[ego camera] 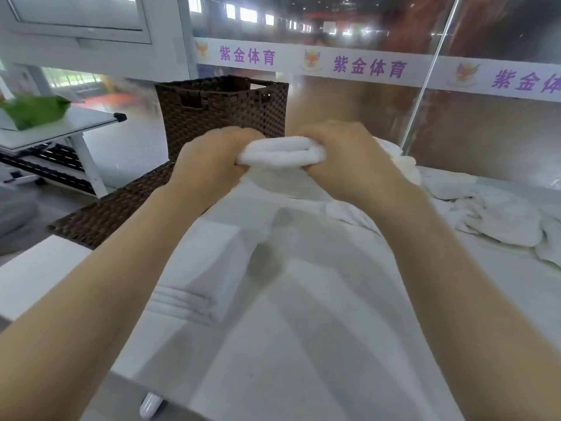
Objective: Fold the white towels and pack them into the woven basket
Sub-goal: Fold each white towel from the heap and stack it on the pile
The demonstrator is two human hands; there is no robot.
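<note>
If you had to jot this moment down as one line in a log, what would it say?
step: carrying | hands: left and right grip folded towel | basket: just behind | unfolded towels: at right

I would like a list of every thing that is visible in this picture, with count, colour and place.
folded towel: one, white, held up between both hands, in front of the basket
woven basket: one, dark brown, upright, behind the hands
woven lid: one, dark brown, flat, left of the table edge
folded towel stack: one, white, on the table, near left
loose towels: a heap, white, on the table, right
table: one, white-covered, centre
side shelf: one, white, far left
left hand: grips the towel's left end
right hand: grips its right end
</note>
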